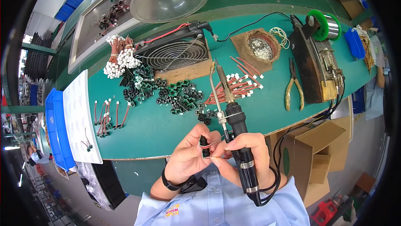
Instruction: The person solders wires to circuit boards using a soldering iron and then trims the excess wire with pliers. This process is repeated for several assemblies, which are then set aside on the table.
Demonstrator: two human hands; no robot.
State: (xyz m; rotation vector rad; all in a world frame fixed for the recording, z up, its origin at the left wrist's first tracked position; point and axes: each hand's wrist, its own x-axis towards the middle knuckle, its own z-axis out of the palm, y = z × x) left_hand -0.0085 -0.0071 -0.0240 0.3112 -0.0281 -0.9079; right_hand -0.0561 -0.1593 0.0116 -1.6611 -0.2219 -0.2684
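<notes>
Between the thumb and fingers of my left hand (187, 155) sits a small black component (204, 141), close to my chest. My right hand (252, 153) is closed around a soldering iron (237, 119) with a thin metal feed tube (214, 82) clamped alongside. Its tip points up and away, over the bench. The thumb and forefinger of my right hand also meet at a thin lead beside the component; my fingers partly hide it. Just beyond my hands lie a heap of black and green components (179, 96) and a fan of red-brown wires with white connectors (238, 90).
A grilled fan (175, 55) stands at the back, beside bundled wires (121, 57). Right are a dross-filled pot (262, 48), pliers (294, 86), a solder spool (328, 26) and a metal feeder box (307, 63). Left are a white tray (81, 117) and blue bin (58, 130). Black cables trail rightward.
</notes>
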